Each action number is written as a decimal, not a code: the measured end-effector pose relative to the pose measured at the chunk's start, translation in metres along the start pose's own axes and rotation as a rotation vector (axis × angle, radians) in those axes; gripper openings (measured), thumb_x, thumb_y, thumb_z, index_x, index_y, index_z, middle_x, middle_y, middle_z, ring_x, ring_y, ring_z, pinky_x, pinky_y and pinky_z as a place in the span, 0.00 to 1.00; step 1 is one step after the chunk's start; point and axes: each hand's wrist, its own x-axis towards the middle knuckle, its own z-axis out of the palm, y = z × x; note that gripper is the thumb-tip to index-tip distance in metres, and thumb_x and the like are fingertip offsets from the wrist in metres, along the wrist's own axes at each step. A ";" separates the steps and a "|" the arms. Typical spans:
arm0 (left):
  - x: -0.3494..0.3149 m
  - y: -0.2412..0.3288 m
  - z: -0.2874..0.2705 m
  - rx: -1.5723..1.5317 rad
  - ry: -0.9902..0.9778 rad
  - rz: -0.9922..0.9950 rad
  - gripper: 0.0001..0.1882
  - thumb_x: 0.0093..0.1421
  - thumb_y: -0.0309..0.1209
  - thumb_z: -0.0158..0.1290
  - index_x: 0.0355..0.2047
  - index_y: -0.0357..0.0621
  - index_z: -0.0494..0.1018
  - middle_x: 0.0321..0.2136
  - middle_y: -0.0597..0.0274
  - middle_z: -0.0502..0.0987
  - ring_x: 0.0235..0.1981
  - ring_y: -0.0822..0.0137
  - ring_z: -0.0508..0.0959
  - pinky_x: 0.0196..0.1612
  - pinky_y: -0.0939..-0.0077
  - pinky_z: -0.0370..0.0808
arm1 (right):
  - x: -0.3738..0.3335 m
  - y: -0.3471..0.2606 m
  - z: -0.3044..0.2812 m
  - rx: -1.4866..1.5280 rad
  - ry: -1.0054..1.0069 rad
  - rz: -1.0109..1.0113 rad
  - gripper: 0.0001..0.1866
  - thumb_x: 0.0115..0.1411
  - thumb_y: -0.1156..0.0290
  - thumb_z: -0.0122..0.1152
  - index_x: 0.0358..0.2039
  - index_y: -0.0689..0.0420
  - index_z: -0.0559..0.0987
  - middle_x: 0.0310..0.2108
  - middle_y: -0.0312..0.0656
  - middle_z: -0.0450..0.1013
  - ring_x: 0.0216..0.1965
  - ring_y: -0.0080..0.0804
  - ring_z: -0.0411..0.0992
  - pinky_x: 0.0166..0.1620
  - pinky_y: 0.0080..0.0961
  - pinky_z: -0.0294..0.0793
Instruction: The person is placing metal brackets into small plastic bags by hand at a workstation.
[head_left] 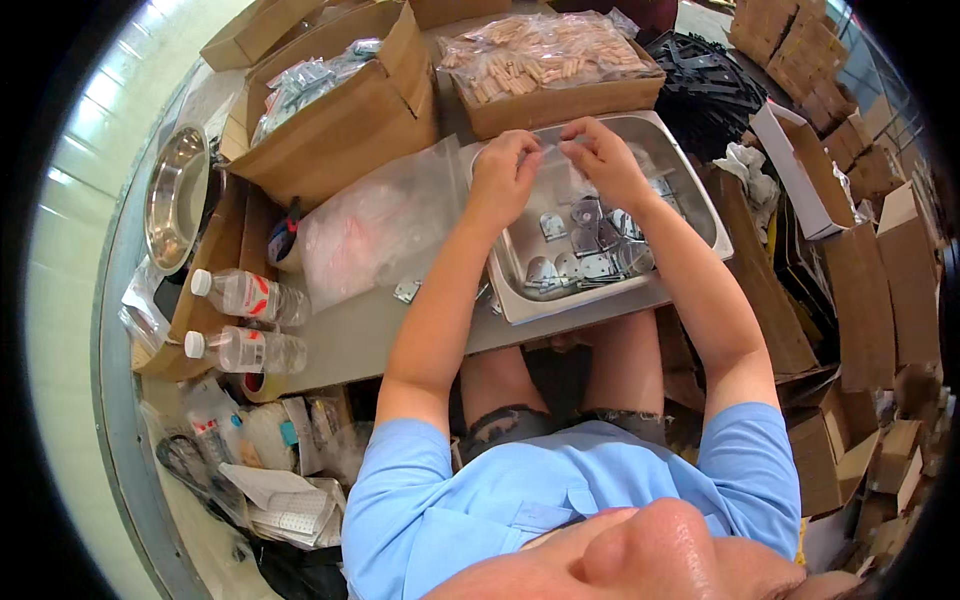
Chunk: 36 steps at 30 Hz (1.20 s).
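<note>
My left hand (505,178) and my right hand (606,166) are raised over the far half of a steel tray (510,303), fingers pinched. Between them stretches a small clear plastic bag (553,160), its edges hard to make out. Several shiny metal plates with rounded ends and holes (598,266) lie loose in the tray below. Left of the tray rests a large clear bag (372,235) filled with thin plastic and something pinkish. A few small metal pieces (407,290) sit on the table by my left forearm.
Behind the tray stands a carton of bagged wooden dowels (545,60). A carton of bagged metal parts (330,130) is at far left. Two water bottles (255,296) lie at the left, near a steel bowl (177,197). Black metal strips (705,90) and cartons (862,305) crowd the right.
</note>
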 end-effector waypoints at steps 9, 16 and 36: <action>-0.005 0.004 -0.005 -0.456 0.054 -0.451 0.06 0.55 0.27 0.55 0.26 0.35 0.75 0.18 0.68 0.74 0.22 0.79 0.70 0.25 0.81 0.67 | -0.001 -0.003 -0.006 -0.374 0.213 -0.061 0.13 0.55 0.64 0.61 0.34 0.60 0.74 0.18 0.43 0.71 0.20 0.28 0.66 0.27 0.27 0.66; -0.004 0.007 -0.015 -0.380 0.018 -0.500 0.08 0.53 0.29 0.60 0.24 0.36 0.75 0.17 0.70 0.73 0.18 0.81 0.68 0.22 0.84 0.65 | -0.005 -0.008 -0.010 -0.375 0.230 -0.123 0.13 0.56 0.64 0.60 0.33 0.62 0.75 0.21 0.43 0.73 0.22 0.27 0.69 0.30 0.24 0.69; -0.006 0.031 -0.006 -0.217 -0.124 -0.323 0.13 0.42 0.30 0.66 0.26 0.37 0.76 0.19 0.62 0.74 0.22 0.71 0.73 0.27 0.78 0.70 | -0.020 -0.028 -0.013 -0.533 -0.174 -0.453 0.13 0.56 0.63 0.57 0.34 0.59 0.80 0.41 0.43 0.73 0.41 0.42 0.67 0.47 0.34 0.64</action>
